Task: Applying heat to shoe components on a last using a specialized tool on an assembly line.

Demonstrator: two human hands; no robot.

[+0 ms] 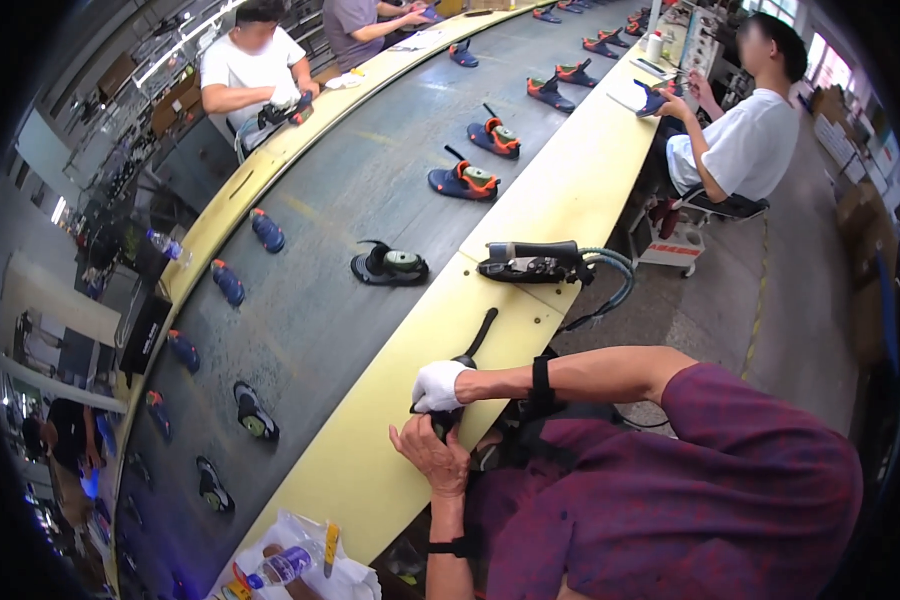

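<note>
A black shoe point(451, 424) rests at the yellow table edge in front of me, mostly hidden by my hands. A long dark strap point(484, 335) sticks out from it toward the far side. My right hand point(438, 386), in a white glove, is closed over the top of the shoe. My left hand point(432, 458) is bare and curls its fingers around the near end. Farther along the table lies a hand iron point(532, 262) with a black handle and a grey hose point(615, 268).
Left of the yellow table point(370, 470), a grey conveyor belt point(315, 340) carries several shoes, including a black shoe point(390, 263). A plastic bottle point(288, 566) and a yellow cutter point(331, 548) lie on white wrapping nearby. A seated co-worker point(740, 140) holds a blue shoe.
</note>
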